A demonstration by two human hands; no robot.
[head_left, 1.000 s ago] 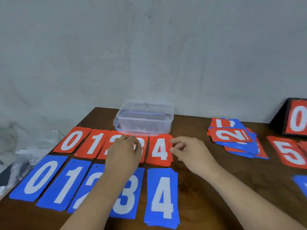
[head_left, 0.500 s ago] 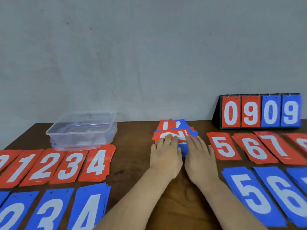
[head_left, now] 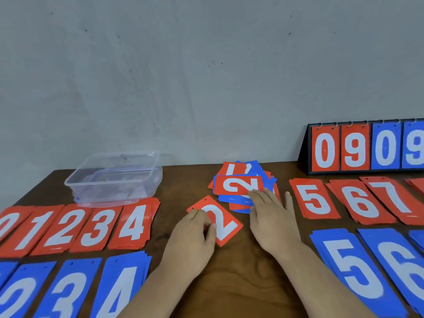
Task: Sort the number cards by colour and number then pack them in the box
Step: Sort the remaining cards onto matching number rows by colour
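The box (head_left: 114, 189) stands centre-left behind two rows of card stacks (head_left: 135, 226). Mid-frame lies a loose pile (head_left: 238, 187), a single card (head_left: 226, 227) just below it, the flip stand (head_left: 367, 148) far right.

a plain room with grey wall (head_left: 206, 76), wooden table (head_left: 241, 274).

Light: soft, even, moderately bright; source outside the frame. Wall (head_left: 206, 76): flat, uniform grey. Shadows: faint, diffuse, soft-edged on the table (head_left: 241, 283). Glare: pale sheen along the rim of the clear box (head_left: 119, 187), left of centre. Sharpness: mildly soft overall, digit edges fuzzy. Distortion: wide-angle stretch in the lower corners, blue cards (head_left: 351, 271) elongated; flip scoreboard (head_left: 367, 148) leaning at the right edge.
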